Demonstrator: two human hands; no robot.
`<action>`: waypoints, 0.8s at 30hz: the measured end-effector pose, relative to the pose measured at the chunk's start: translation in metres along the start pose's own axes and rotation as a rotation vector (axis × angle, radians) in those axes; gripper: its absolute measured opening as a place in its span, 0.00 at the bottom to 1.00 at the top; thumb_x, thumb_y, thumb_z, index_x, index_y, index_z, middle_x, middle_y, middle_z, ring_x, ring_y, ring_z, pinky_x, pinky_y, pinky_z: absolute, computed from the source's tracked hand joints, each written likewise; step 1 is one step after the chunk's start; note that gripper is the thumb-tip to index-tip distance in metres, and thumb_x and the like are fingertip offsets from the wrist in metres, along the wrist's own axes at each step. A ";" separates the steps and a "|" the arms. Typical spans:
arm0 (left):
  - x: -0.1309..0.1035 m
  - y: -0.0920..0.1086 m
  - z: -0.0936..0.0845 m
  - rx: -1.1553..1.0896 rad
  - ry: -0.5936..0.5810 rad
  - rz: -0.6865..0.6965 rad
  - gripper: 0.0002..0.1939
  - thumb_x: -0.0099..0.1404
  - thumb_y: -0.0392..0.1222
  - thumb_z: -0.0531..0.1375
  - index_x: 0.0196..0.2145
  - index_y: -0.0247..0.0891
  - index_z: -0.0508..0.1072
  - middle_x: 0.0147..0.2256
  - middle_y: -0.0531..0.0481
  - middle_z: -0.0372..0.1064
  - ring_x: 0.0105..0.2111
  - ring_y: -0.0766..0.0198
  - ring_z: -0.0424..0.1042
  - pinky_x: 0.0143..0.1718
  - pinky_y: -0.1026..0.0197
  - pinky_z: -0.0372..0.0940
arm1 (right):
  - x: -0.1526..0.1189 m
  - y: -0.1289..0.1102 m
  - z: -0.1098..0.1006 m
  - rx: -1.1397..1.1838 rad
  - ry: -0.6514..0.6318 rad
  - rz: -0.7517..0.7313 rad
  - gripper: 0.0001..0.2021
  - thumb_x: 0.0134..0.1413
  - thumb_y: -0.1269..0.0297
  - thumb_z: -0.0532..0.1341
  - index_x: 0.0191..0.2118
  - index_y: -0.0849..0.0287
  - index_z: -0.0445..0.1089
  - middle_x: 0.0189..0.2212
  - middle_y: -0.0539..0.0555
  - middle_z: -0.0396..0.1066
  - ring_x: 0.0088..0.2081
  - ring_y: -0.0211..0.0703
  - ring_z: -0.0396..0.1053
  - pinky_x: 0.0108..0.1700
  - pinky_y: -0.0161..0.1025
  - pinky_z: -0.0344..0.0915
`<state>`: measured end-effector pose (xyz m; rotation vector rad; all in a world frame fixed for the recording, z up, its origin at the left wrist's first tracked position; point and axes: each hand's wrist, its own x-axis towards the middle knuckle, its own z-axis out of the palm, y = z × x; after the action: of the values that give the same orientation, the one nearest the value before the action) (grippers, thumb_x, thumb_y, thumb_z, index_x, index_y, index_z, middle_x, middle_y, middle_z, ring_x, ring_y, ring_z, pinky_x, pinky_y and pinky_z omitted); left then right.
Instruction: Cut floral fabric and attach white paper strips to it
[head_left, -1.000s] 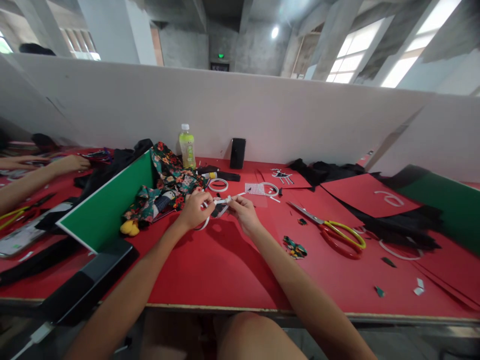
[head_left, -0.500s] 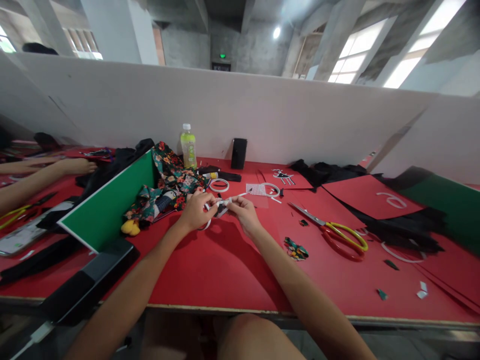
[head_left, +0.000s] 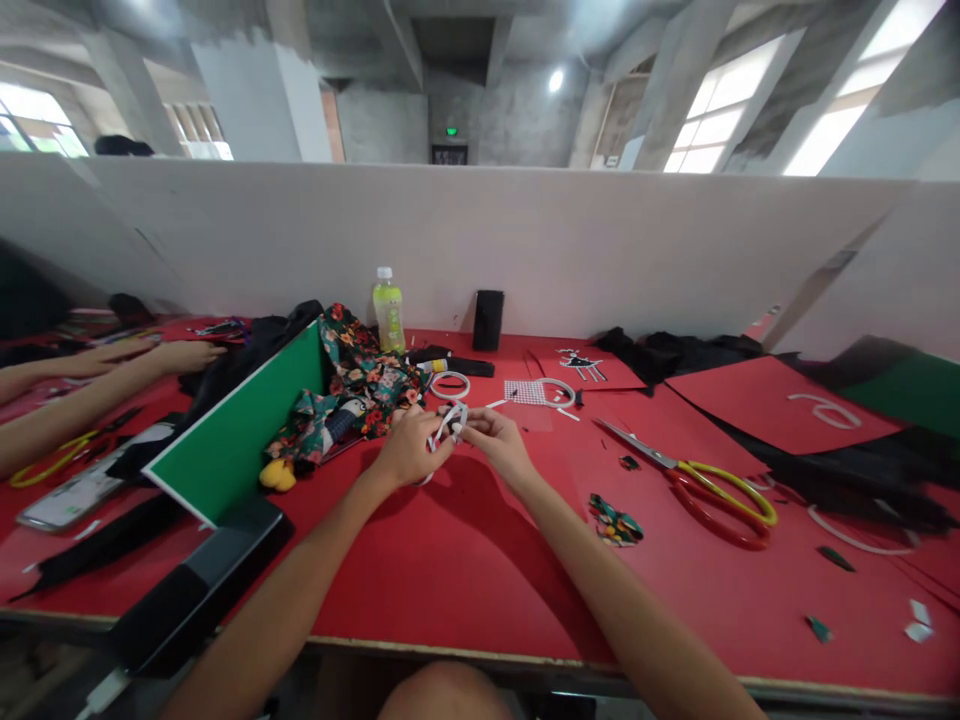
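In the head view my left hand (head_left: 409,447) and my right hand (head_left: 498,440) are close together above the red tabletop. Between their fingertips is a narrow white strip (head_left: 448,420), curled into a loop, with a small dark piece beside it that I cannot make out. My left fingers wrap round the strip's left side. Thumb and finger of my right hand pinch its right end. Just behind the hands lie a white ring of tape (head_left: 450,386) and a checkered white sheet (head_left: 523,392). Floral fabric (head_left: 375,370) is heaped to the left.
Scissors (head_left: 697,480) with red and yellow handles lie at the right, near a floral scrap (head_left: 615,522). A bottle (head_left: 388,315) and a black phone-like block (head_left: 488,320) stand at the back. A green divider (head_left: 240,420) separates a co-worker's arms (head_left: 97,395).
The camera view has shifted, so the scene sits lower and further right. The white strip now curls up above my fingers. My right hand has turned slightly.
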<state>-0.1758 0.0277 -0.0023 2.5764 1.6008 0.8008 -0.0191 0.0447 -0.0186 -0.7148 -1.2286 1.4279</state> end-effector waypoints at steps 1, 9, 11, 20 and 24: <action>0.000 0.000 0.001 0.005 -0.004 0.008 0.07 0.59 0.42 0.55 0.26 0.39 0.69 0.28 0.48 0.71 0.35 0.55 0.65 0.35 0.56 0.53 | 0.000 -0.001 0.000 0.008 -0.008 0.005 0.10 0.36 0.65 0.68 0.30 0.57 0.72 0.25 0.49 0.74 0.27 0.38 0.71 0.35 0.37 0.66; 0.000 0.003 0.002 -0.018 -0.067 0.069 0.09 0.59 0.40 0.54 0.23 0.39 0.69 0.26 0.47 0.70 0.32 0.55 0.64 0.34 0.55 0.51 | 0.001 -0.002 -0.005 0.037 -0.052 0.028 0.13 0.33 0.64 0.70 0.32 0.57 0.74 0.29 0.50 0.75 0.31 0.39 0.71 0.36 0.37 0.66; 0.000 0.003 0.001 -0.027 -0.081 0.085 0.09 0.59 0.40 0.54 0.23 0.39 0.70 0.26 0.47 0.71 0.32 0.55 0.64 0.34 0.55 0.51 | 0.002 -0.002 -0.007 0.012 -0.066 0.020 0.12 0.34 0.64 0.70 0.31 0.58 0.74 0.27 0.49 0.74 0.28 0.38 0.69 0.34 0.36 0.65; -0.001 0.004 -0.003 0.040 -0.114 0.054 0.12 0.63 0.41 0.50 0.27 0.38 0.70 0.28 0.47 0.72 0.34 0.55 0.64 0.35 0.56 0.51 | 0.003 -0.005 -0.012 -0.047 -0.076 0.001 0.10 0.37 0.59 0.69 0.27 0.59 0.72 0.21 0.48 0.72 0.23 0.35 0.67 0.31 0.35 0.63; -0.001 0.005 -0.002 0.057 -0.048 -0.013 0.11 0.64 0.43 0.51 0.31 0.36 0.70 0.30 0.47 0.71 0.35 0.55 0.65 0.36 0.55 0.52 | 0.005 -0.004 -0.013 -0.026 -0.018 0.009 0.10 0.35 0.60 0.70 0.25 0.59 0.72 0.21 0.47 0.71 0.23 0.34 0.67 0.32 0.35 0.64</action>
<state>-0.1725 0.0238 0.0009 2.5995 1.6481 0.6973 -0.0071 0.0523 -0.0173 -0.7279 -1.2614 1.4308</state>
